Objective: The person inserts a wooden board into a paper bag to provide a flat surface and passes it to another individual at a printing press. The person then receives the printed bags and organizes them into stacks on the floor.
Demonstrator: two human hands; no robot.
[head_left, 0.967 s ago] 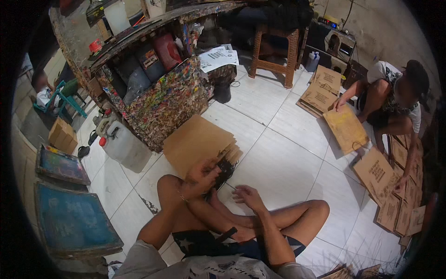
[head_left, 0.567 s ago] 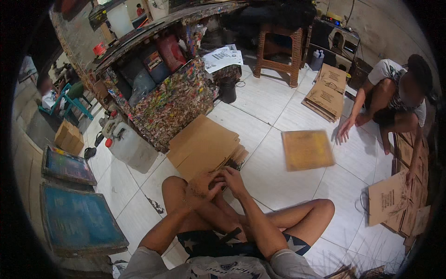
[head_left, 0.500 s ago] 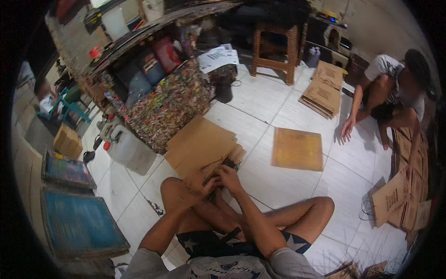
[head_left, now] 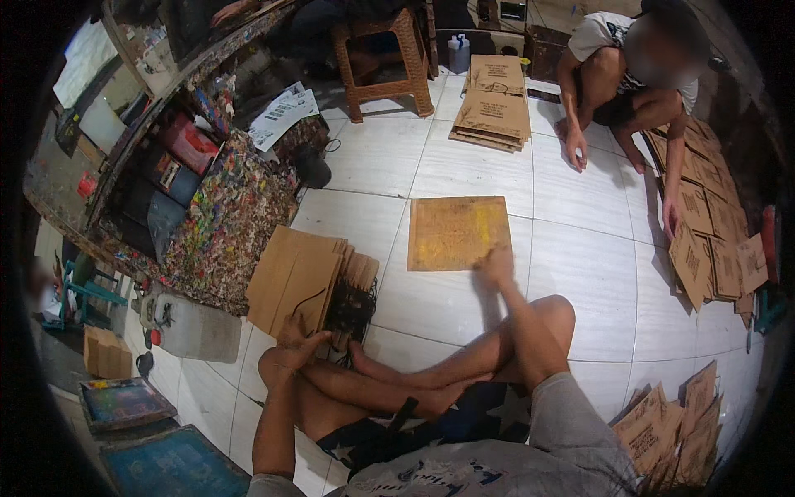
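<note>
Yellowed board (head_left: 451, 232) at frame centre is best handled by its edge, right hand (head_left: 497, 267) at its lower-right corner, grip not determinable; brown stack (head_left: 290, 267), centre-left, is best steadied by the splayed left hand (head_left: 296, 340).

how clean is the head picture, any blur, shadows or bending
In the head view, the right hand is smeared, seemingly by motion, at the yellow-stained board; a soft shadow falls on the white floor tiles left of that forearm; the paint-crusted workbench curves near the left rim; the corners are black; the dark cords merge into one clump.
</note>
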